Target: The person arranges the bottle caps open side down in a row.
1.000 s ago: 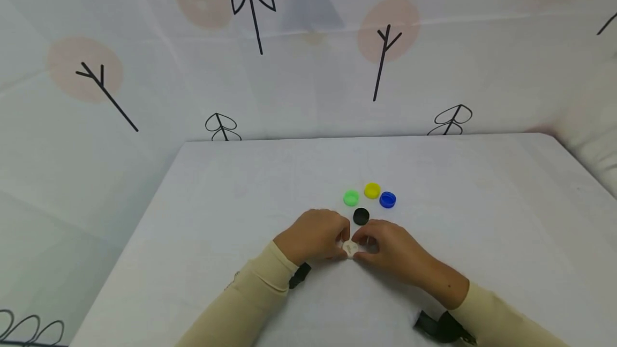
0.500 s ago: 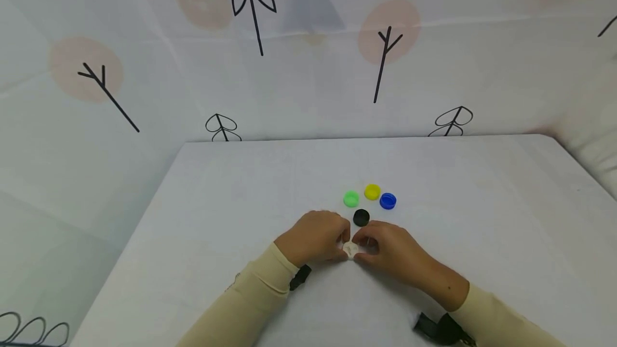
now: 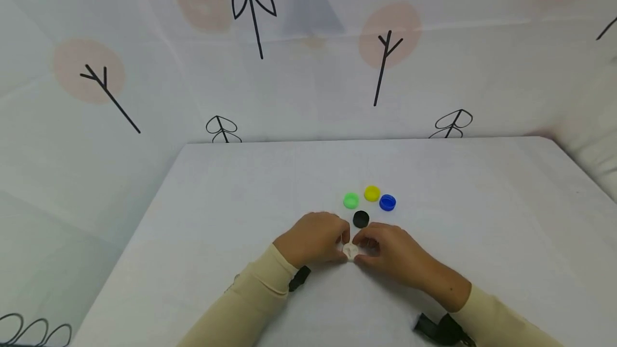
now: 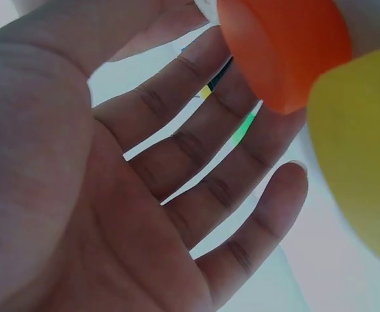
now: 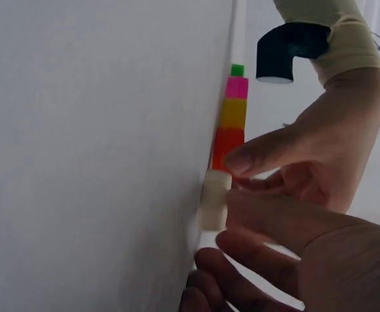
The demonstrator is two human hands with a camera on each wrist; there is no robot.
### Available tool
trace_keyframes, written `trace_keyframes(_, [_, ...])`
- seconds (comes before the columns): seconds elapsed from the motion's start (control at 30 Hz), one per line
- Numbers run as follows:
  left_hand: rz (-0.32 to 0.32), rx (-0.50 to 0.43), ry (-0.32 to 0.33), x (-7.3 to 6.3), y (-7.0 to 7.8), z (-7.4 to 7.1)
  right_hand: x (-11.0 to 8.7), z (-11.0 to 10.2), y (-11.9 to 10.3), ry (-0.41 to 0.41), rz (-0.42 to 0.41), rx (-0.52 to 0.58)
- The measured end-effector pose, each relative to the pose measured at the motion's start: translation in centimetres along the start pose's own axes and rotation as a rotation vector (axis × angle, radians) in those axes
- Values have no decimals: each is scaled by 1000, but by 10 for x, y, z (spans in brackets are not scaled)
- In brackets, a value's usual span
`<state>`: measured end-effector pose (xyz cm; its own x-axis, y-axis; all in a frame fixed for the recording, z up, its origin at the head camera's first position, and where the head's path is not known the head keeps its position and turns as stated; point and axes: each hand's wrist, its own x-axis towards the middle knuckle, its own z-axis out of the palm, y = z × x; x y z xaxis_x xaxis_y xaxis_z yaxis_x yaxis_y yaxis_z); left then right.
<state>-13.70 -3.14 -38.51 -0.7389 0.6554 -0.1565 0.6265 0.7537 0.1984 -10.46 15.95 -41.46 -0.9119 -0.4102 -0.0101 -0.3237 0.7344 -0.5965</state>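
Two hands meet over the white counter (image 3: 231, 191), pinching one small white round cap (image 3: 350, 251) between them, well in from the far edge and the left edge. The left hand (image 3: 315, 237) has its thumb and index finger clamped on the cap's left side, and the left-wrist view shows its other fingers slightly apart. The right hand (image 3: 392, 250) clamps thumb and index finger on the right side. Toward the far edge, just beyond the fingers, lies a black round cap (image 3: 361, 219); past it, a shallow green round cap (image 3: 351, 201), a yellow round cap (image 3: 371, 193) and a hollow blue round cap (image 3: 388, 202) lie near one another, the blue one nearest the right edge. In the right-wrist view an orange cylinder (image 5: 228, 146), a yellow cylinder (image 5: 233, 114), a pink cylinder (image 5: 237, 88) and a small green cylinder (image 5: 238, 69) line up behind the white cap; whether it touches the orange one, I cannot tell. Cream sleeves (image 3: 246, 304) cover both forearms.
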Motion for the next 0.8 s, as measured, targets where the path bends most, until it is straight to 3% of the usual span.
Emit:
trace_keyframes(0.17, [-21, -6, 50, -3, -1, -6, 1, -8, 6, 16, -34, 59])
trace_keyframes(0.43, [-89, 61, 189, 1, 5, -12, 4, -17, 14, 124, -25, 91])
trace_keyframes(0.6, [-161, 79, 156, 8, 7, -9, 6, -19, 19, 132, -17, 96])
trace_keyframes(0.8, [-192, 73, 96, 17, 7, 0, 7, -20, 25, 135, -4, 100])
